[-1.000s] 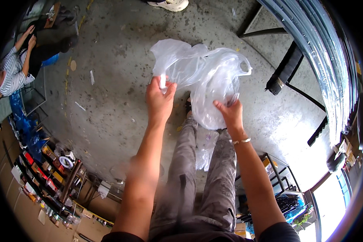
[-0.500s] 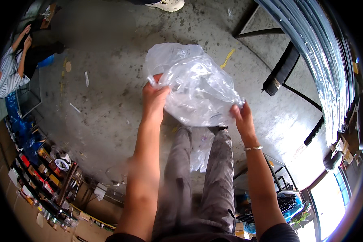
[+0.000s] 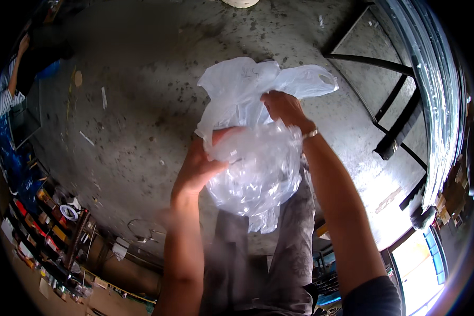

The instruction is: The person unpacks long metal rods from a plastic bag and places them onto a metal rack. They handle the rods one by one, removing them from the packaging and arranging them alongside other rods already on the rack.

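Hands [image 3: 200, 166] [image 3: 284, 108] closed on clear plastic bag [image 3: 253, 168]

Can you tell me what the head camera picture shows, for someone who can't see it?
Two bare hands bunch up a clear plastic bag over a grey concrete floor. The left hand cups its side and the right hand grips the top.

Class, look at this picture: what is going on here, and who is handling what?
A person standing on a concrete floor holds a bundle of clear and white plastic bags with both bare hands. The left hand cups the crumpled clear part from the side, while the right hand grips the white bag near its top. Another person sits at the far left edge.
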The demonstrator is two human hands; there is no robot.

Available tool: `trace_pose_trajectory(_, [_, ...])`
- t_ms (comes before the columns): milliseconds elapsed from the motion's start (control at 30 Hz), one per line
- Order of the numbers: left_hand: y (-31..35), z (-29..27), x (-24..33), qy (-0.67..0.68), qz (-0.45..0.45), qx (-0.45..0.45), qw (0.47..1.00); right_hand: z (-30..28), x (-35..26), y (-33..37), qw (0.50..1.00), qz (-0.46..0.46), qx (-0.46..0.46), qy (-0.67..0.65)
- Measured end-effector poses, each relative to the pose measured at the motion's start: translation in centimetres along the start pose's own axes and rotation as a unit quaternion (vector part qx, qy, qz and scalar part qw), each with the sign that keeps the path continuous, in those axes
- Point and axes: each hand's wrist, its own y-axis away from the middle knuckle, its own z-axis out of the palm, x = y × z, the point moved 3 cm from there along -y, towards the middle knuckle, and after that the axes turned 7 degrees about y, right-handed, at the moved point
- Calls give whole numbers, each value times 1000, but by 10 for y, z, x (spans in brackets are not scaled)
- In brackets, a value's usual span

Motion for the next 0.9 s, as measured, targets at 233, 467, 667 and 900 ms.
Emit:
trace_pose_trajectory(233, [-6, 0, -9, -10, 19, 62, 998, 31, 63, -74, 901, 179, -20, -395])
trace_pose_trajectory(467, [-32, -20, -44, 34, 21, 309, 950, 13, 117, -99, 968, -58, 232, -72])
trace_pose_trajectory(667, [-43, -1, -38, 3, 184, 412, 892, 62, 144, -113, 981, -67, 177, 38])
trace_pose_trajectory(900, [-45, -12, -28, -251, 165, 444, 844, 36, 172, -168, 983, -18, 172, 54])
